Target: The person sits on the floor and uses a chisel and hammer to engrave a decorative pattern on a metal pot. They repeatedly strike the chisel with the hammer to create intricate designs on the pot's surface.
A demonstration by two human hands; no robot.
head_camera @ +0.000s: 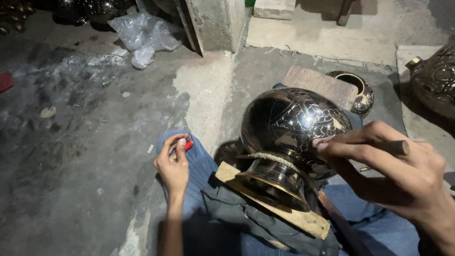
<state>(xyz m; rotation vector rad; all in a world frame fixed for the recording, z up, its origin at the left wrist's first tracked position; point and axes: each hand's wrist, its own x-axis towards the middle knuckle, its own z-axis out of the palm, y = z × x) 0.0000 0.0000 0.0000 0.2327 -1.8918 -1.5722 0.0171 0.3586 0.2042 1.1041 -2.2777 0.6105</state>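
Right hand comes in from four o'clock, fingers curled tight round a slim wooden-handled tool whose butt end pokes out toward three o'clock, fingertips pressed right up against the flank of the dark metal vase. The working tip is hidden between fingers and metal, so where it meets the surface cannot be told. The vase lies tipped over across the lap, its long axis running from the flared foot at seven o'clock up to the rounded, engraved belly at one o'clock; the foot faces down toward the camera and the far end is out of sight behind the bulge. A twist of rope rings the narrow waist just above the foot, and the foot rests on a wooden board laid over a dark cloth on the blue-trousered knees. Left hand sits well apart at nine o'clock from the vase, resting on the knee, fingers loosely closed on a small red object (too small to identify). Beyond the vase, at one o'clock, a flat brick lies just beside a small metal bowl, and a second engraved vessel shows at the right edge. A crumpled plastic bag lies at eleven o'clock on the concrete floor.
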